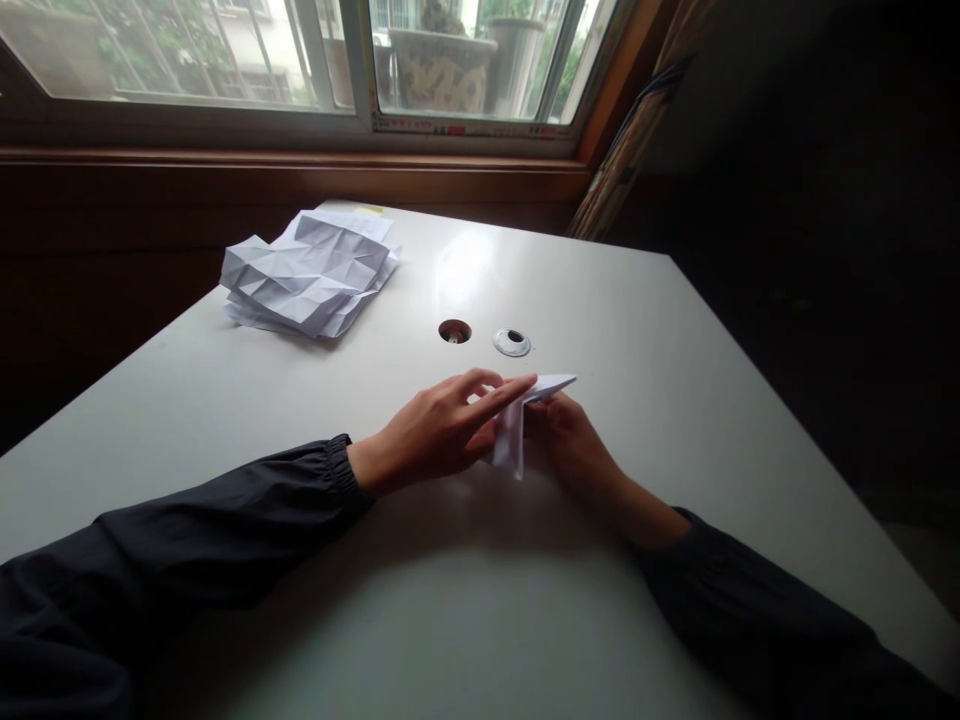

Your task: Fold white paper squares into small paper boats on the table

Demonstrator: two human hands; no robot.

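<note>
A small folded piece of white paper [510, 440] is between my two hands, just above the white table. One pointed end of it sticks out to the right, and a flap hangs down towards me. My left hand [442, 420] holds the paper from the left, its index finger stretched along the top and its thumb below. From the right, my right hand [574, 435] grips the underside near the pointed end. Its fingers are partly hidden behind the paper and in shadow.
A stack of creased white paper sheets [311, 275] lies at the table's far left. Beyond my hands, the white table [300, 400] has a round cable hole [454, 332], with a loose ring-shaped cover [511, 343] beside it. A window [465, 70] stands behind the far edge.
</note>
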